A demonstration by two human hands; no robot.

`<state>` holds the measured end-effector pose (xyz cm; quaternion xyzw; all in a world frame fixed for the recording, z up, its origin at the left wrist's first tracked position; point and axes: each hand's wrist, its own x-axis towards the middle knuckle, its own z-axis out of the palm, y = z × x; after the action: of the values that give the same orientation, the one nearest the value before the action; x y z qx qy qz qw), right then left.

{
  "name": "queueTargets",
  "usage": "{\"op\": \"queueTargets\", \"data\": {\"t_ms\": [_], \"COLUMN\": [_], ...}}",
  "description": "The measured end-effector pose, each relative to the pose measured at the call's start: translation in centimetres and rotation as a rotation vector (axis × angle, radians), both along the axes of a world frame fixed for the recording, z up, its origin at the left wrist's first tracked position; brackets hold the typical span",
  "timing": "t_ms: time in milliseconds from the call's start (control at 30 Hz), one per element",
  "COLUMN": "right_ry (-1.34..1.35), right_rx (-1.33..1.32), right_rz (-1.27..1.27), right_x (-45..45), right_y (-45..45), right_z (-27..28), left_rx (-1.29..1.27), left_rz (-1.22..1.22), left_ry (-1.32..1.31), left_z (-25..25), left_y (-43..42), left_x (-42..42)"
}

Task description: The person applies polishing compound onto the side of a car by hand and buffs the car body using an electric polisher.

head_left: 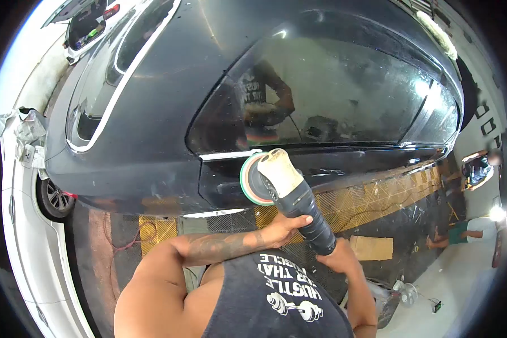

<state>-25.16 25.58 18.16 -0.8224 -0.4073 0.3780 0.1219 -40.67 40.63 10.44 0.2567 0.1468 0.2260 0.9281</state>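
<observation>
A black power polisher [308,208] with a tan cover over its head is held across my front in both hands. My left hand [287,230] grips the body from the left, thumb along the side. My right hand [340,258] is wrapped round its rear end. The round pad [249,177], with a green and orange rim, faces the dark car's door [219,180] just below the window; whether it touches, I cannot tell. White tape [228,155] runs along the lower window edge beside the pad. The side window [338,96] above reflects a person.
A white car [25,225] stands at the left. Yellow and black floor tiles [372,197] lie below the door, with a cardboard piece [372,248] and a cable on the floor. Another person [477,172] stands at the far right; a fan [408,294] is at lower right.
</observation>
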Motion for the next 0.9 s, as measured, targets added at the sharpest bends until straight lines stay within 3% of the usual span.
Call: {"op": "queueTargets", "data": {"t_ms": [133,200,267,300,367,433,533,667,767,900], "right_ry": [0.117,0.143,0.374,0.376,0.315,0.364,0.396,0.351,0.746,0.797], "right_rx": [0.121,0.018,0.012,0.011,0.109,0.153,0.216,0.387,0.597,0.582], "right_rz": [-0.054,-0.126,-0.188,-0.216,-0.126,-0.191,-0.290,-0.468,-0.607,-0.650], "right_x": [-4.7,-8.3,-11.2,-12.9,-16.2,-19.6,-22.8,-24.0,-24.1,-25.6], "right_y": [-1.1,-0.4,-0.3,-0.1,0.8,0.8,-0.1,-0.9,0.1,1.4], "right_z": [-5.8,-6.8,-11.4,-12.9,-15.6,-18.0,-20.9,-22.6,-22.7,-22.6], "left_rx": [0.074,0.048,0.077,0.112,0.184,0.258,0.446,0.566,0.399,0.434], "left_rz": [-0.074,-0.195,-0.209,-0.189,-0.173,-0.155,-0.264,-0.415,-0.405,-0.440], "left_ry": [0.131,0.133,0.237,0.259,0.333,0.423,0.403,0.375,0.270,0.268], "left_z": [-2.7,-2.4,-0.7,-3.6,-4.8,-4.6,-3.7,-6.3,-9.6,-7.9], "left_y": [0.7,1.8,2.6,2.6,2.8,3.4,4.5,4.8,3.9,5.1], "left_x": [-4.8,-8.3,-11.9,-13.5,-16.2,-18.1,-18.3,-14.7,-11.0,-11.5]}}
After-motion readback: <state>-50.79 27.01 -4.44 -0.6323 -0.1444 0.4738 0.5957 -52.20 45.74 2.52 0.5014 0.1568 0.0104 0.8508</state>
